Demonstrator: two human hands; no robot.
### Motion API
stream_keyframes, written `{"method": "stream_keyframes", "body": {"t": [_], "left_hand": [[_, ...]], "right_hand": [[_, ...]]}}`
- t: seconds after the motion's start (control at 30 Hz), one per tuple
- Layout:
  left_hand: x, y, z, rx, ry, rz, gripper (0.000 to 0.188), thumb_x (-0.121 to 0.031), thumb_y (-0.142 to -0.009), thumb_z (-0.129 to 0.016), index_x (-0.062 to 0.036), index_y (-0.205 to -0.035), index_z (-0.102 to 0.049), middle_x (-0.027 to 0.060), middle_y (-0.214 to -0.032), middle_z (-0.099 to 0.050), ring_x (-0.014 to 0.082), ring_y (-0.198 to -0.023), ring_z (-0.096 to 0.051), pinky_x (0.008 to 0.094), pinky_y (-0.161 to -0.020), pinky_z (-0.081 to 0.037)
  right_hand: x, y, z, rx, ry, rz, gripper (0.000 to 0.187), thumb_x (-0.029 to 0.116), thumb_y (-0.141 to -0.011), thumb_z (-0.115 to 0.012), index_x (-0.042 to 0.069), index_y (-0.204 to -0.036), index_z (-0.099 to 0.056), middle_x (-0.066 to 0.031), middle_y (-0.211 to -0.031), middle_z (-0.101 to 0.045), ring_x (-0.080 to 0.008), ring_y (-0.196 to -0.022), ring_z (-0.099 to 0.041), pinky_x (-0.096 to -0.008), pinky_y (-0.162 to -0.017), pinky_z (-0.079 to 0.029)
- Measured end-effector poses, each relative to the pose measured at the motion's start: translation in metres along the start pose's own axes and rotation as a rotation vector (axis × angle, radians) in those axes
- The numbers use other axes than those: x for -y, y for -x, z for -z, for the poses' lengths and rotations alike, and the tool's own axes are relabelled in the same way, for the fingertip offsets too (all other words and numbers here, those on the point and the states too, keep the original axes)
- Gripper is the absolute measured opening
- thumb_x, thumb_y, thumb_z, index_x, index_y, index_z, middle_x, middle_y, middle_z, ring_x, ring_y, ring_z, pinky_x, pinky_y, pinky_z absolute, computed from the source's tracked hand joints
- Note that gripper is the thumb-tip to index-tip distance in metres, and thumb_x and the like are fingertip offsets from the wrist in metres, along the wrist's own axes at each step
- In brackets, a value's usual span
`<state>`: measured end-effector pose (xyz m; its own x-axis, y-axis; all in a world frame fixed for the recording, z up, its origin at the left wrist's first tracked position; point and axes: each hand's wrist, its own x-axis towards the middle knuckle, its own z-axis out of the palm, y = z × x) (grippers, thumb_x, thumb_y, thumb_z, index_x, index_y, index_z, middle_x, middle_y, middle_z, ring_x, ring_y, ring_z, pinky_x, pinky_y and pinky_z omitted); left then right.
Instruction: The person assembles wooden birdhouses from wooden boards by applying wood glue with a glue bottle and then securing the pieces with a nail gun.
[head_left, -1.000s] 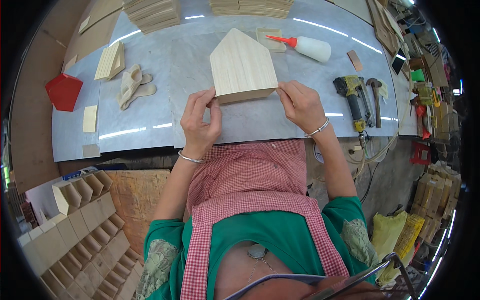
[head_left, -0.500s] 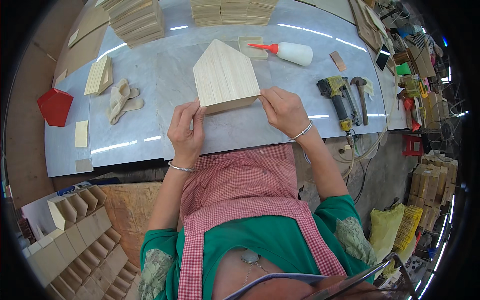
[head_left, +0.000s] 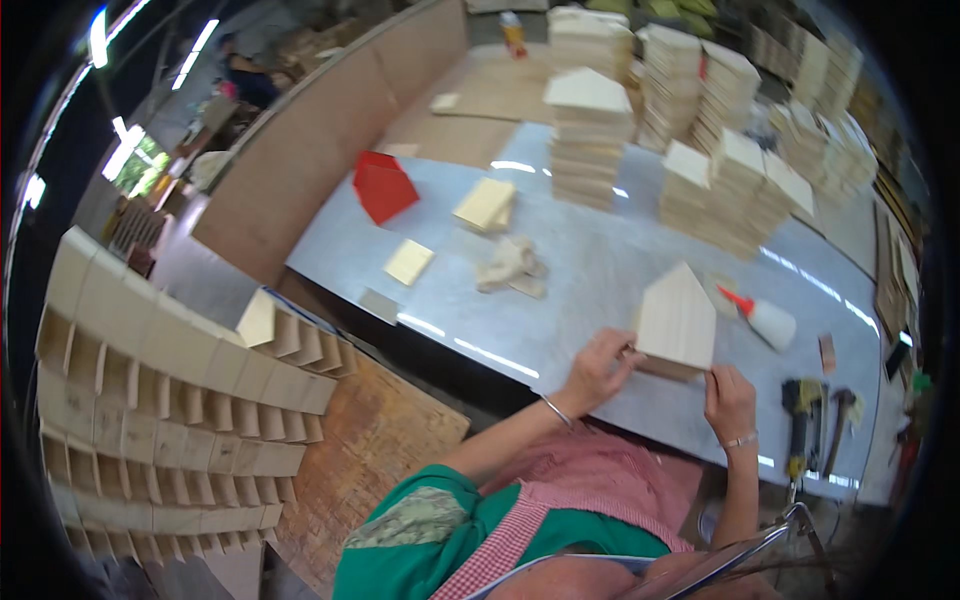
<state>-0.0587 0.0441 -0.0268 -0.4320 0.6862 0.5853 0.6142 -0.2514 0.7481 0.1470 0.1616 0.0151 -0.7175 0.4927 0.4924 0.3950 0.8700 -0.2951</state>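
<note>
Bottle (head_left: 772, 325) is lying near the wooden house (head_left: 677, 318), left hand (head_left: 600, 368) and right hand (head_left: 730, 402) pinching its near corners over the grey table (head_left: 590, 280); wood stacks (head_left: 590, 140) are standing behind, boxes (head_left: 185, 365) leftward.

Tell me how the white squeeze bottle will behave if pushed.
The white squeeze bottle would probably roll, since its rounded body lies on its side on the glossy tabletop. The roll might curve, as the body narrows into a red nozzle. It looks like plastic, so it may give a little when gripped.
</note>
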Motion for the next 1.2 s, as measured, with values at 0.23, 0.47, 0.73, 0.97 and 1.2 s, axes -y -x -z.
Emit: {"method": "stream_keyframes", "body": {"t": [0.23,0.47,0.73,0.97,1.2], "left_hand": [[0.003,-0.012,0.007,0.027,-0.100,-0.206,0.027,-0.008,-0.078,-0.068,-0.0027,-0.104,-0.061,0.0112,-0.090,-0.058,0.0242,-0.076,-0.060,0.0313,-0.065,-0.050],[0.010,-0.011,0.004,0.039,-0.082,-0.222,0.025,-0.004,-0.078,-0.066,-0.0029,-0.103,-0.061,0.0106,-0.089,-0.057,0.0246,-0.078,-0.060,0.0309,-0.065,-0.050],[0.010,-0.010,0.000,0.029,-0.072,-0.268,0.029,0.002,-0.076,-0.065,-0.0023,-0.104,-0.060,0.0107,-0.089,-0.057,0.0250,-0.077,-0.060,0.0314,-0.064,-0.050],[0.014,-0.012,-0.001,0.028,-0.071,-0.277,0.028,0.003,-0.075,-0.065,-0.0013,-0.103,-0.061,0.0105,-0.087,-0.057,0.0243,-0.077,-0.059,0.0309,-0.064,-0.050],[0.018,-0.013,-0.001,0.022,-0.078,-0.303,0.026,0.002,-0.076,-0.066,-0.0007,-0.102,-0.061,0.0103,-0.087,-0.056,0.0244,-0.076,-0.058,0.0315,-0.065,-0.050]], "right_hand": [[-0.006,-0.005,-0.002,0.012,-0.020,0.012,0.008,0.006,-0.080,-0.062,0.002,-0.079,-0.055,-0.0142,-0.070,-0.053,-0.0324,-0.062,-0.054,-0.0401,-0.054,-0.043],[-0.013,-0.004,-0.009,-0.002,-0.073,-0.017,0.009,0.006,-0.079,-0.063,0.002,-0.077,-0.056,-0.0145,-0.068,-0.054,-0.0326,-0.061,-0.055,-0.0401,-0.054,-0.043],[-0.012,-0.001,-0.008,-0.024,-0.066,-0.014,0.010,0.007,-0.079,-0.062,0.002,-0.075,-0.054,-0.0142,-0.068,-0.055,-0.0327,-0.061,-0.055,-0.0404,-0.054,-0.043],[-0.012,-0.001,-0.012,-0.043,-0.049,-0.001,0.011,0.006,-0.079,-0.061,0.003,-0.074,-0.053,-0.0136,-0.068,-0.052,-0.0324,-0.060,-0.053,-0.0410,-0.053,-0.042],[-0.011,-0.003,-0.015,-0.050,-0.045,-0.003,0.012,0.007,-0.081,-0.060,0.003,-0.073,-0.052,-0.0134,-0.066,-0.050,-0.0326,-0.060,-0.052,-0.0415,-0.053,-0.041]]}}
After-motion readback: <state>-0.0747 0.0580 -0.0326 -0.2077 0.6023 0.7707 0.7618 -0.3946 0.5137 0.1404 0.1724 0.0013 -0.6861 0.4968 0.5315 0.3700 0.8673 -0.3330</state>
